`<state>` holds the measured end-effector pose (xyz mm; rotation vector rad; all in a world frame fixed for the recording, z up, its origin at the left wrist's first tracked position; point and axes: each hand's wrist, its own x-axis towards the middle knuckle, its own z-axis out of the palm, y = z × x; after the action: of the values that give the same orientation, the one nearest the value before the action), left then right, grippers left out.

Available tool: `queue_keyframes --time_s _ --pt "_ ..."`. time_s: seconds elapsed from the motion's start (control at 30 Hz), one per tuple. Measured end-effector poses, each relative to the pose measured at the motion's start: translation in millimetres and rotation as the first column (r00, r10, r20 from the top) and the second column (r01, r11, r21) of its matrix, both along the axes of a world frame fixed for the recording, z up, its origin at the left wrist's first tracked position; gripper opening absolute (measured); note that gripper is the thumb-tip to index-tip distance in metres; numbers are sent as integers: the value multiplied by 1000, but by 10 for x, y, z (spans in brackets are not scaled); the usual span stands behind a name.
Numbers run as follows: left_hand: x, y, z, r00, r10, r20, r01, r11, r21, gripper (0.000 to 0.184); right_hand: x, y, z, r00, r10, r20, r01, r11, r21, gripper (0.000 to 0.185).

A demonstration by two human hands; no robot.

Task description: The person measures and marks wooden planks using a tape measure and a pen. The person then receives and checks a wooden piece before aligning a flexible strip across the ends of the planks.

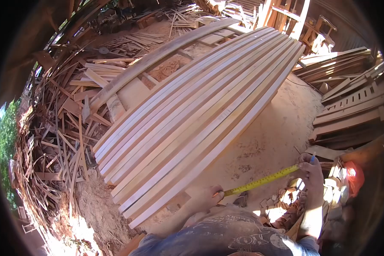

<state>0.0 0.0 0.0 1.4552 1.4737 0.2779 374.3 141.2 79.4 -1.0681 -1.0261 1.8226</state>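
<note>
A yellow tape measure [262, 181] is stretched between my two hands, in front of my body. My left hand [212, 195] is closed on its left end, beside the near ends of the planks. Farther right and a little higher, my right hand [308, 165] grips the other end of the tape; a small blue object [312, 158] shows at its fingers. Long pale wooden planks [192, 106] lie side by side in a row, running from the lower left to the upper right, left of and beyond the tape.
Scrap wood strips [64, 132] are heaped at the left. More boards [350, 106] are stacked at the right. A red bag [354, 178] lies near my right arm, by wood offcuts [286, 202]. A long beam [158, 55] lies behind the planks.
</note>
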Motion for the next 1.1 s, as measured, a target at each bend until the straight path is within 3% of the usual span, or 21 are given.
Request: queue_keyframes --time_s 0.07,0.1,0.17,0.2,0.27,0.37,0.43,0.47,0.5,0.57,0.7,0.87,0.97,1.07,1.1 --pt "54 68 113 997 -70 -9 67 980 -186 40 455 117 287 985 -174 -11 174 981 83 15" --pt "639 855 303 990 -107 -89 97 990 -106 40 1340 909 376 955 -261 -142 281 949 144 13" --pt "794 1098 107 981 -166 -99 163 986 -40 40 2161 1397 427 823 -490 -288 537 836 111 19" --pt "886 1170 -33 979 -160 -126 158 987 -27 39 2487 1672 514 644 -715 -273 750 661 38 18" --pt "826 1362 -283 962 -162 -220 168 986 10 37 3181 2389 104 473 -840 -266 881 451 141 18" --pt "1098 1853 -288 989 -100 -108 93 994 -63 34 4150 3378 -127 747 -531 -399 604 794 73 17" --pt "1401 2245 -152 990 -8 -140 1 999 -46 31 3411 3846 235 688 -674 -269 714 695 86 17" --pt "1512 2463 -112 986 46 -161 -51 998 -30 31 3579 4270 16 782 -543 -307 595 796 108 18" --pt "1597 2721 -131 986 69 -153 -78 996 -51 31 3337 4547 59 762 -586 -275 624 778 72 19" --pt "1688 3240 -104 980 135 -147 -149 985 -91 31 3231 5216 -189 826 -460 -325 503 862 58 19" --pt "1895 4371 218 963 150 -223 -159 987 -25 30 2505 6052 -257 787 -597 -156 593 802 -73 23" --pt "2050 5417 264 944 216 -250 -233 972 -41 31 1725 6551 -582 907 -420 25 420 907 9 26" --pt "2340 5964 596 902 296 -315 -370 905 -210 34 1662 7086 -848 925 -373 76 373 928 15 24" --pt "2524 6314 357 899 394 -194 -400 916 7 34 1778 7869 -952 919 -387 71 386 922 35 24" --pt "2610 6473 395 880 419 -225 -427 904 14 34 1874 8225 -951 916 -397 64 394 918 50 24"
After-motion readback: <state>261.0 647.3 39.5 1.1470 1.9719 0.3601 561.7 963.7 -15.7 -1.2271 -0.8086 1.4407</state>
